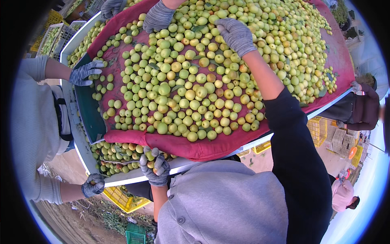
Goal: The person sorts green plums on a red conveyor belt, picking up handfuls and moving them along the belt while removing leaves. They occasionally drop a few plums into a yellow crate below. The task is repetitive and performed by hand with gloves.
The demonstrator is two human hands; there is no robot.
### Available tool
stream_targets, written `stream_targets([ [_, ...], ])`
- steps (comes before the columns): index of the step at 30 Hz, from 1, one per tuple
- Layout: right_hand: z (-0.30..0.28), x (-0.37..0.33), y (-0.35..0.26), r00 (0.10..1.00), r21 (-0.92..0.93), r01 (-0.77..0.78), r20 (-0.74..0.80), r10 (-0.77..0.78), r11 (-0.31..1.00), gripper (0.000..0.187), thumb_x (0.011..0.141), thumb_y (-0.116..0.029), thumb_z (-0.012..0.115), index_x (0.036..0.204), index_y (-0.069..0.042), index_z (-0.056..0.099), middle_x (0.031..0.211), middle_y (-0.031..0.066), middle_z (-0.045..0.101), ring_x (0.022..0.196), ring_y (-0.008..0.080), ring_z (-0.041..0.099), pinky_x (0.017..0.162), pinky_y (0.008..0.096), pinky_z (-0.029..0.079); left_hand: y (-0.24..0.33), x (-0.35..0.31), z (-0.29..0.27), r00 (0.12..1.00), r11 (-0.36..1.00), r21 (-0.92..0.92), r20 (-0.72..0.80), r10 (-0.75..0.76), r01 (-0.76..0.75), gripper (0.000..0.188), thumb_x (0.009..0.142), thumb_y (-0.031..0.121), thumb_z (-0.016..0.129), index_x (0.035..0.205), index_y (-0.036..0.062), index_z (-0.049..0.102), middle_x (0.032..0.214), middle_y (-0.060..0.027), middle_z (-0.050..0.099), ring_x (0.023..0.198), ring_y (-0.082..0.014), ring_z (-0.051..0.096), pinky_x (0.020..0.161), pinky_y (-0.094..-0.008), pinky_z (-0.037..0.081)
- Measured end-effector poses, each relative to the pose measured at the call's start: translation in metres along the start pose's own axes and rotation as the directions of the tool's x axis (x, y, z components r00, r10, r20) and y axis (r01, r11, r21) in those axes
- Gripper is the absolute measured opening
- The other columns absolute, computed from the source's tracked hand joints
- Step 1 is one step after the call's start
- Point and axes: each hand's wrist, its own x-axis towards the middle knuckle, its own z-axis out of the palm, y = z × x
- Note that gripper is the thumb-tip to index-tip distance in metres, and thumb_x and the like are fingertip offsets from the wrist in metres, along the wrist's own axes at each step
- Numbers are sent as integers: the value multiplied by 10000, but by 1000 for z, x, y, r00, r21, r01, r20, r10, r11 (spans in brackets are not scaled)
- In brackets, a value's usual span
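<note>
Small round green fruits, some blushed brown, that look like jujubes (pixel 189 94) lie spread over a red cloth (pixel 183 148) on a sorting table. My left hand (pixel 156 171), in a grey knit glove, is at the near edge with fingers curled round a couple of jujubes (pixel 149 156). Just beyond it, more fruit fills a lower trough (pixel 118 152). My right hand (pixel 235 35), also gloved, reaches out over the far middle of the spread. Its fingers are bent down together onto the fruit, and their tips are hidden.
A co-worker's gloved hands (pixel 86 73) are at the left edge beside a dark green flap (pixel 89 103). Another person's gloved hand (pixel 159 17) touches fruit at the far side. Yellow crates (pixel 126 200) stand below the table's white rim (pixel 130 177).
</note>
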Motion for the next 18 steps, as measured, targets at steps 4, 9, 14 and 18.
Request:
stream_targets([
  [4,8,51,62,927,-471,-148,241,288,870,270,913,-223,584,1174,-210,650,1097,96,672,1023,280,645,889,407,520,0,0,-1,1000,1000,-8,-13,-4,4,261,987,237,488,1198,84,505,1017,-82,509,545,-67,387,385,-162,400],
  [9,33,72,71,783,-524,-20,522,340,851,346,849,-246,635,1184,-162,611,1186,144,638,1116,314,611,918,432,504,3,-2,-5,1000,1000,-26,8,-11,11,299,984,271,500,1221,91,486,1051,-92,536,585,-93,457,424,-178,446],
  [14,17,30,38,843,176,-355,485,233,918,430,829,-404,707,1134,-118,608,1045,81,647,997,232,627,852,350,508,3,-6,-8,998,995,-78,26,-63,64,348,974,335,520,1226,95,495,1075,-101,571,788,-207,586,530,-253,520],
  [18,-3,-37,-23,821,782,-560,568,-58,-274,391,870,-298,699,1137,-38,582,1052,104,643,1052,235,626,867,333,555,-2,3,1,995,989,-107,4,-103,103,365,969,360,525,1230,106,510,1120,-94,610,994,-275,617,667,-321,556],
])
